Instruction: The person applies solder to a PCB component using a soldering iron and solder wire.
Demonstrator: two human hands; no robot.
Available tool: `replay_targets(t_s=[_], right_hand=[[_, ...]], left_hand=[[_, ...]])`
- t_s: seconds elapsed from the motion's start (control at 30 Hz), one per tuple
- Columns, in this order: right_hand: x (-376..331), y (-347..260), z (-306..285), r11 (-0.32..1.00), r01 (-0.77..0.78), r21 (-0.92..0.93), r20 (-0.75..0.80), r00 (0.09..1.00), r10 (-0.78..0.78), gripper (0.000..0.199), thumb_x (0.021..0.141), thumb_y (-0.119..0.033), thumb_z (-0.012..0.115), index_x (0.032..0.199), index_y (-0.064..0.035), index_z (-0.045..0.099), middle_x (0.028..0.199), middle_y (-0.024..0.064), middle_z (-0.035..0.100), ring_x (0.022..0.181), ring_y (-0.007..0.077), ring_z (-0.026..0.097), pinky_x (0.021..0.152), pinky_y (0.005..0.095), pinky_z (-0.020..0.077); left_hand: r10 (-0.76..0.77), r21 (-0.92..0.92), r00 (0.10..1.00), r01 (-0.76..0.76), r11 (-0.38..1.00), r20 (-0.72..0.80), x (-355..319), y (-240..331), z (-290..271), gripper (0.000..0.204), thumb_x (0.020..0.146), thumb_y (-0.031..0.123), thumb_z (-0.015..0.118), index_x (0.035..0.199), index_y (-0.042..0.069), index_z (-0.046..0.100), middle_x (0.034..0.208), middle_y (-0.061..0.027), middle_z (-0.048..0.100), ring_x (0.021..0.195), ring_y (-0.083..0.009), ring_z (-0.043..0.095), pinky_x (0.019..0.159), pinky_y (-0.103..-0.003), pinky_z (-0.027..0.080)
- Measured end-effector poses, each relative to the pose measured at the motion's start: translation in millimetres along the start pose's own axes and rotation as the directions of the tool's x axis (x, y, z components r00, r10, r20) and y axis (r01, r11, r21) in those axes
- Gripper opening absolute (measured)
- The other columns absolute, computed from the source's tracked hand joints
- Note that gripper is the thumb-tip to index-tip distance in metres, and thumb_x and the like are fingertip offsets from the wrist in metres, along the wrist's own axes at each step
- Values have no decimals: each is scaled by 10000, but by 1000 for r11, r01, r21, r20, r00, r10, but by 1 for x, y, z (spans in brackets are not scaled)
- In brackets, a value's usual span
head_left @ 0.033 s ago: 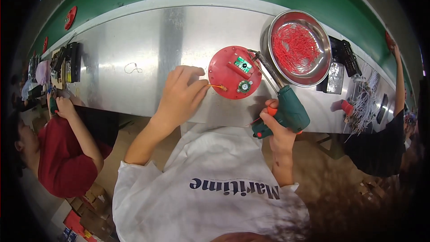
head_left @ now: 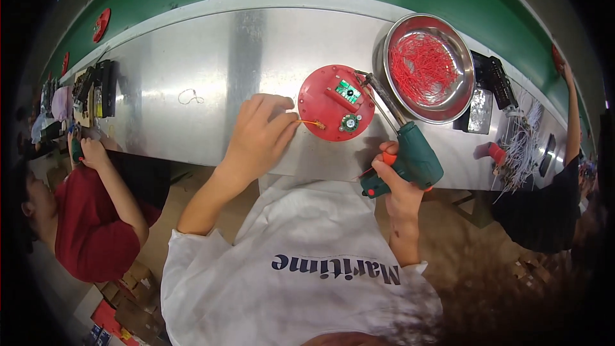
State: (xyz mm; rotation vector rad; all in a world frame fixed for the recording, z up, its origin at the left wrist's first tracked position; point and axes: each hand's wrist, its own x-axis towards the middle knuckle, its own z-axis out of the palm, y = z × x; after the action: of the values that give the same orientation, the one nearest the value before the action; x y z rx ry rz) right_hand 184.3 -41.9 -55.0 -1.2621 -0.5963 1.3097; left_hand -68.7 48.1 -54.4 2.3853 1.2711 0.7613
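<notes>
- Green plastic filled the right hand (head_left: 398,182), which was closed around the grip of an electric screwdriver (head_left: 410,157), one finger near its orange trigger.
- Its long dark bit ran up and to the left, the tip resting at the upper right rim of a round red disc (head_left: 336,104), close to a small green circuit board (head_left: 348,92) fixed on it.
- At the disc's left edge, the left hand (head_left: 259,138) was pinched shut on a thin orange wire (head_left: 311,122) whose free end lay on the disc's lower left part.
- Judging from this, the step in hand was fastening or wiring the parts on the disc; the next move would call for keeping the disc steady while the bit seats squarely on a screw.
- The disc lay flat on the metal table (head_left: 211,57), just between the two hands and touching both the wire and the bit.
- Just right of it stood a steel bowl (head_left: 393,45) full of red wires.
- Farther left, a person in a red shirt (head_left: 90,230) worked at the same table.
</notes>
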Motion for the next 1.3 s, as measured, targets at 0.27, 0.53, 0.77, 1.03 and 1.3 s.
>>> replay_targets(t_s=[0.27, 0.53, 0.77, 1.03, 1.3], right_hand=[[-5, 2, -3, 1000, 5, 22, -2, 1000, -5, 374, 762, 143, 696, 1097, 6, 602, 1071, 121, 627, 870, 165, 653, 755, 303, 554], [-6, 1, 6, 1000, -18, -8, 51, 999, 18, 362, 778, 114, 712, 1106, 9, 600, 1095, 112, 621, 868, 145, 650, 710, 281, 550], [-4, 8, 21, 998, 7, -57, 137, 991, 1, 348, 800, 84, 721, 1116, 5, 597, 1081, 84, 631, 876, 120, 645, 732, 260, 537], [-3, -3, 29, 953, -30, -303, 160, 984, 82, 351, 844, 69, 692, 1167, 13, 567, 1052, 86, 632, 887, 125, 640, 761, 267, 546], [-3, 5, 31, 970, 158, -187, 272, 957, -104, 363, 867, 98, 642, 1207, 31, 534, 1095, 109, 608, 890, 135, 635, 748, 275, 553]], left_hand=[[-79, -330, 997, 67, 941, -22, 0, 15, 3, 110, 797, 40, 744, 901, 39, 709, 929, -70, 692, 782, -202, 644, 663, -307, 475], [-333, -634, 924, 374, 677, 189, -4, 34, 32, 110, 843, 42, 728, 946, 5, 716, 884, -64, 723, 665, -58, 613, 534, -219, 466], [-241, -578, 943, 330, 746, 229, -11, 54, 23, 131, 843, 38, 717, 970, 6, 714, 799, -87, 694, 598, -140, 609, 527, -268, 458], [1, -489, 992, 62, 870, 127, -19, 55, 25, 129, 814, 39, 712, 940, 18, 699, 763, -88, 670, 627, -242, 619, 557, -320, 480], [-256, -687, 898, 439, 579, 358, -23, 70, 20, 148, 832, 56, 703, 966, -7, 692, 732, -88, 658, 540, -186, 587, 519, -312, 459]])
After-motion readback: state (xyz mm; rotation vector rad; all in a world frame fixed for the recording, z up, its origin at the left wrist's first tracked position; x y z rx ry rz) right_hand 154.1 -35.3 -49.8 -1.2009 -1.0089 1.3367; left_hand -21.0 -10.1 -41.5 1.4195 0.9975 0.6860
